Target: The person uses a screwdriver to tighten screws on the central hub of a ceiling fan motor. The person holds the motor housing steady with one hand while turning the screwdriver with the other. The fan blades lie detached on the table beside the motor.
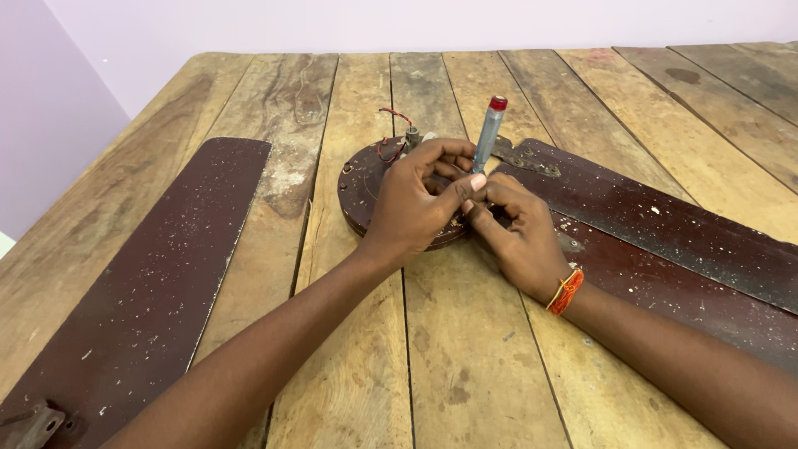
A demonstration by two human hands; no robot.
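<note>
The slim blue-grey screwdriver with a red cap (489,131) stood nearly upright over the round dark-brown metal fan motor housing (362,193), its lower end hidden between the two hands near the middle of the bench (465,366). In the head view, the left hand (416,204) lay curled over the housing, its thumb pressed against the shaft of the tool, and the right hand (517,229) met it from the other side, fingers bent in around the same spot. Both hands were closed together about the lower part of the screwdriver; which of them actually gripped it could not be told. An orange thread band (566,291) circled the right wrist.

One screwdriver and one housing were in sight. Three long dark-brown fan blades flecked with white could be counted: one blade (141,291) lay alone to the left, well apart from the housing, and two blades (665,224) lay side by side to the right, their metal brackets just beside the housing. A thin red wire (391,133) looped up from the housing's far edge beside a small grey stub.

The bench was made of broad, worn wooden planks with dark gaps between them. A plain pale lilac wall (249,25) stood behind it.
</note>
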